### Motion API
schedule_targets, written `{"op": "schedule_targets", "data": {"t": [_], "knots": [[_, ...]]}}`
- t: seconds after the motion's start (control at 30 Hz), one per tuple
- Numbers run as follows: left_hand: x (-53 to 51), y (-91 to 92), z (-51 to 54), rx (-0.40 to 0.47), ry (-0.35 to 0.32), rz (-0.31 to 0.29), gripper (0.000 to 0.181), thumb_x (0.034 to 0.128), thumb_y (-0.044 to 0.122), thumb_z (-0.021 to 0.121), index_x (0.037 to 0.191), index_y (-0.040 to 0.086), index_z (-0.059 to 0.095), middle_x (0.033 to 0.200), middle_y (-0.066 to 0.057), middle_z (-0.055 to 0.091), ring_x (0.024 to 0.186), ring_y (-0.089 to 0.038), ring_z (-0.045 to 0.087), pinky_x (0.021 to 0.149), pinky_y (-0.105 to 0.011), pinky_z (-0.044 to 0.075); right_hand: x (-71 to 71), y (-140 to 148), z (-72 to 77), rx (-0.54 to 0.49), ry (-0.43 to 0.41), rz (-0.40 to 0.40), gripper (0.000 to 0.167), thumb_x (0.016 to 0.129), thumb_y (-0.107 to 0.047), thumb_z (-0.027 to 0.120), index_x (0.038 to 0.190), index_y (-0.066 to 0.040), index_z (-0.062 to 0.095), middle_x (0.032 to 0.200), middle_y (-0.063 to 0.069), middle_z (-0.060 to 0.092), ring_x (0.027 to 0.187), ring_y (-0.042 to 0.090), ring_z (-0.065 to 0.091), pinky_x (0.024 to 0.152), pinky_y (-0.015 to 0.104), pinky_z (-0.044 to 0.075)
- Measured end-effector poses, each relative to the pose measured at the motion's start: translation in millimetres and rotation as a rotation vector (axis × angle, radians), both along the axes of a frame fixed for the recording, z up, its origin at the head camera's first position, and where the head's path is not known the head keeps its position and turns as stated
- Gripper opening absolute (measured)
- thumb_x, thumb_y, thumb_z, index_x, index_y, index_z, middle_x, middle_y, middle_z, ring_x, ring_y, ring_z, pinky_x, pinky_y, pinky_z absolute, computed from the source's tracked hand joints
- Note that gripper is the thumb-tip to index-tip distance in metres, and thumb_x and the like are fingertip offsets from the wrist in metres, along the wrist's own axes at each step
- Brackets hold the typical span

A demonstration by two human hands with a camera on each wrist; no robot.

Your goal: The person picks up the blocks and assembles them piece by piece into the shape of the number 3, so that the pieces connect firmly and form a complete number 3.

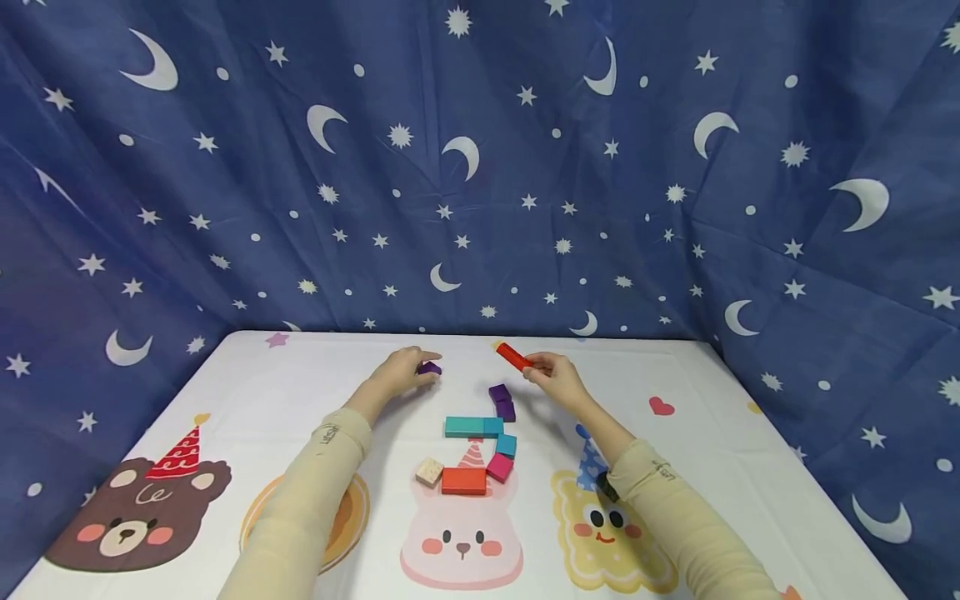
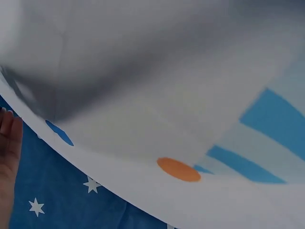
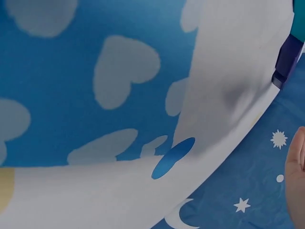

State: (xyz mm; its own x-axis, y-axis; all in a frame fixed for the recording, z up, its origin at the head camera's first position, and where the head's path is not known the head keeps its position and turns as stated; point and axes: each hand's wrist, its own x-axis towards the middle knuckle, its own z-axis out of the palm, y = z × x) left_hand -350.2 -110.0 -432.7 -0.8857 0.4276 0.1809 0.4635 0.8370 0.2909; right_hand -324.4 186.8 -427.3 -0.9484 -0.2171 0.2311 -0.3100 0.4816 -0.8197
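Note:
Near the far edge of the table, my left hand point(image 1: 397, 372) has a small purple block point(image 1: 430, 367) between thumb and index finger. My right hand point(image 1: 558, 379) pinches the near end of a long red block point(image 1: 513, 357), tilted and apparently above the cloth. Below it, two purple blocks point(image 1: 504, 402) touch in a bent row. That row continues into a long teal block point(image 1: 463, 427) with a blue block point(image 1: 492, 427) at its end. Then come a blue cube point(image 1: 506, 446), a pink block point(image 1: 499, 467), an orange-red block point(image 1: 463, 481) and a pale speckled block point(image 1: 430, 472).
A white cloth point(image 1: 300, 383) printed with cartoon figures covers the table. Behind it hangs a dark blue curtain point(image 1: 480, 208) with moons and stars. Each wrist view shows mostly cloth, with only part of a hand at its edge.

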Motion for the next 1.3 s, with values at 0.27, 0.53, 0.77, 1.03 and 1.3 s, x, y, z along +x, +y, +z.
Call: {"op": "schedule_targets", "data": {"t": [0.27,0.53,0.77,1.03,1.3], "knots": [[10.4,-3.6,-4.8,-0.012,-0.017,0.01,0.039,0.0812,0.028,0.073,0.107,0.0,0.067,0.1,-0.015,0.069,0.091,-0.026,0.063,0.085,-0.04,0.051,0.6,-3,-0.2,-0.224,-0.131,0.036,0.027,0.089,0.0,0.056,0.111,0.017,0.055,0.101,0.032,0.066,0.087,0.035,0.069,0.08,0.039,0.056],[16.5,-9.4,-12.1,-0.012,-0.033,0.005,0.046,0.0749,0.038,0.076,0.1,0.0,0.071,0.096,-0.012,0.069,0.088,-0.023,0.062,0.083,-0.037,0.052,-2.2,-10,2.6,-0.319,-0.251,-0.008,0.038,0.093,-0.004,0.048,0.127,0.012,0.048,0.108,0.031,0.063,0.078,0.011,0.068,0.081,0.033,0.056],[19.6,-19.3,-8.1,-0.013,-0.122,-0.068,0.044,0.0815,0.029,0.073,0.112,-0.002,0.066,0.111,-0.018,0.061,0.104,-0.032,0.059,0.096,-0.045,0.046,-4.2,-13,0.6,-0.323,-0.309,-0.044,0.037,0.095,-0.006,0.041,0.125,0.015,0.047,0.092,0.02,0.065,0.069,0.006,0.061,0.076,0.028,0.057],[18.1,-24.9,-6.5,0.024,-0.127,-0.086,0.033,0.0779,0.011,0.075,0.107,-0.004,0.068,0.102,-0.016,0.068,0.094,-0.026,0.063,0.089,-0.039,0.05,-5.2,-18,3.2,-0.298,-0.314,-0.091,0.034,0.092,-0.009,0.047,0.117,0.014,0.053,0.089,0.018,0.066,0.065,0.006,0.062,0.074,0.029,0.057],[21.4,-27.9,-2.3,0.128,-0.14,-0.028,0.033,0.0734,0.008,0.078,0.102,-0.005,0.069,0.095,-0.015,0.068,0.083,-0.021,0.063,0.08,-0.035,0.053,-7.3,-25,9.2,-0.204,-0.308,-0.025,0.039,0.091,-0.012,0.059,0.12,0.012,0.053,0.108,0.028,0.065,0.079,0.018,0.069,0.075,0.027,0.057]]}}
